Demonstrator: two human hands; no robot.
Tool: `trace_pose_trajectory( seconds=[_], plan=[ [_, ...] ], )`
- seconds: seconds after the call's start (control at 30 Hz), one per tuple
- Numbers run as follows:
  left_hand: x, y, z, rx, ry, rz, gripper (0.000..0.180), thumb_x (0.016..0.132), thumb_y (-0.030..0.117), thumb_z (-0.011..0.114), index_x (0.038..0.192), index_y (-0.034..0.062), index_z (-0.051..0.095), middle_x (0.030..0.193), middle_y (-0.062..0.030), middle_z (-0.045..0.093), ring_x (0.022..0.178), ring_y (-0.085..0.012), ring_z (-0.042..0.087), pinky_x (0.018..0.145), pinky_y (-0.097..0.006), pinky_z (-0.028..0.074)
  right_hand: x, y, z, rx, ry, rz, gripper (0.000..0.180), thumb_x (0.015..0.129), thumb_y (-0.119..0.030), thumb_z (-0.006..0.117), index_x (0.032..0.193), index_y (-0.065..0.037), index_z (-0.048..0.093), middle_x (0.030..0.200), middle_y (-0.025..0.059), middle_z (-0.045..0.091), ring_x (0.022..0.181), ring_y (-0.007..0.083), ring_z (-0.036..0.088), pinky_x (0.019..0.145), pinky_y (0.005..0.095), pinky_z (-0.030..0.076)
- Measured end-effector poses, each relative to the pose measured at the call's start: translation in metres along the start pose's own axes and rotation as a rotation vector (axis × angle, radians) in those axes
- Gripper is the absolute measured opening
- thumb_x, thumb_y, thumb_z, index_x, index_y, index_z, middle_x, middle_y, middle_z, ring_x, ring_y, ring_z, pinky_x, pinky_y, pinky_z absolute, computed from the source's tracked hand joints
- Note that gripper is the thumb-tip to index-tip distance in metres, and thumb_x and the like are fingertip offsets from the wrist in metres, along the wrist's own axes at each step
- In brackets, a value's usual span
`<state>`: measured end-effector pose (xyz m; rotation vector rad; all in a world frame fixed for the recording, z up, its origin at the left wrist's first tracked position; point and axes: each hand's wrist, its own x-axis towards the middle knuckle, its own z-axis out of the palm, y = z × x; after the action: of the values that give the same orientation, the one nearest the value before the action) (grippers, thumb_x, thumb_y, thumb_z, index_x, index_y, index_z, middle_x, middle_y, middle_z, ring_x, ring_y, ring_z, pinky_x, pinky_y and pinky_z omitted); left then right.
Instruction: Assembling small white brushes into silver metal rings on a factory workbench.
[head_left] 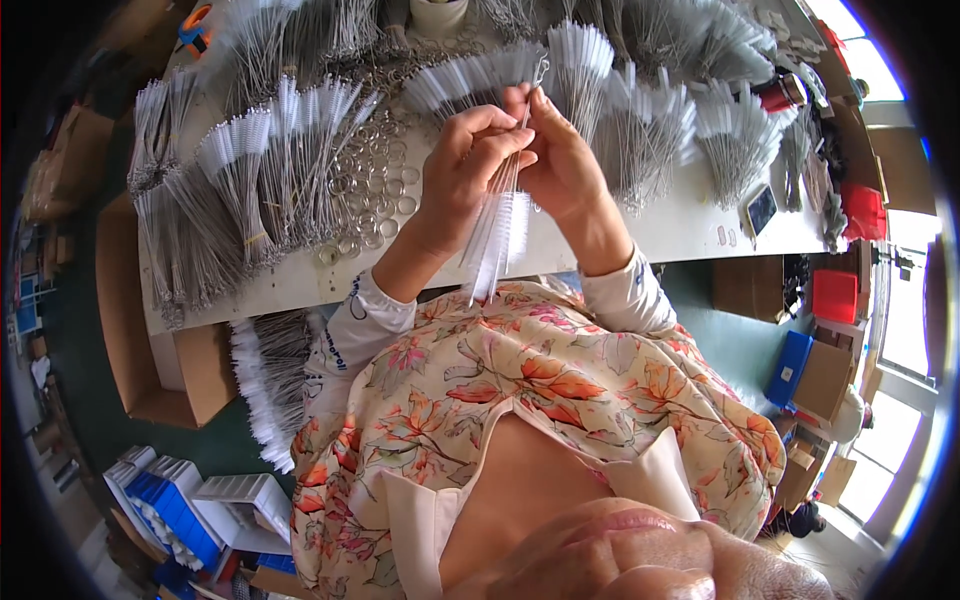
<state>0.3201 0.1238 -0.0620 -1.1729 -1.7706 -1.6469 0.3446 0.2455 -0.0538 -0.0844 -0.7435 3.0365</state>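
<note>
Over the near edge of the table, my left hand [462, 165] is closed around the wire stems of a few straw brushes [503, 230]. Their white bristle ends hang down toward my body, and their looped wire ends stick up above my fingers. My right hand [568, 165] pinches the stems near those loops, thumb and fingertips together. A small ring-like piece of bent wire [542, 70] shows at the top of the stems; whether it is separate from them I cannot tell. Loose metal rings [372, 185] lie on the table left of my left hand.
Bundles of similar brushes [240, 150] cover the table's left, with more bundles [640, 130] behind and right of my hands. A phone [761, 209] lies near the right edge, and a red spool [782, 94] beyond it. Below left stands an open cardboard box [205, 365].
</note>
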Motion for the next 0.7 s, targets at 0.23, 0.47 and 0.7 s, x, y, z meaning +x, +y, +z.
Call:
trace_pose_trajectory(
  seconds=[0.23,0.47,0.7],
  plan=[
    [-0.048,0.004,-0.039,0.072,-0.304,-0.274,0.027,0.079,0.004,0.063,0.105,0.0052,0.059,0.085,-0.0079,0.057,0.069,-0.0126,0.055,0.057,-0.025,0.045,-0.045,-0.086,0.012,-2.005,-0.349,0.1,0.017,0.083,-0.019,0.058,0.085,-0.003,0.063,0.068,0.0005,0.059,0.064,0.0093,0.056,0.052,0.0229,0.039],
    [-0.091,0.012,-0.034,-0.067,-0.493,-0.516,0.027,0.081,0.015,0.063,0.105,0.0029,0.058,0.08,-0.0095,0.061,0.065,-0.0174,0.059,0.059,-0.027,0.047,-0.086,-0.012,-0.046,-2.794,-0.684,-0.06,0.003,0.072,-0.008,0.058,0.074,-0.009,0.06,0.065,0.0042,0.06,0.059,0.0171,0.059,0.051,0.0293,0.042],
    [-0.085,0.028,-0.052,0.017,-0.41,-0.092,0.014,0.075,0.014,0.065,0.086,0.0055,0.061,0.085,-0.0055,0.061,0.074,-0.0212,0.06,0.062,-0.031,0.049,-0.068,-0.007,-0.015,-1.01,-0.257,0.82,0.021,0.089,-0.018,0.054,0.085,0.001,0.062,0.071,0.0015,0.061,0.057,0.0036,0.049,0.051,0.019,0.04]
  ],
)
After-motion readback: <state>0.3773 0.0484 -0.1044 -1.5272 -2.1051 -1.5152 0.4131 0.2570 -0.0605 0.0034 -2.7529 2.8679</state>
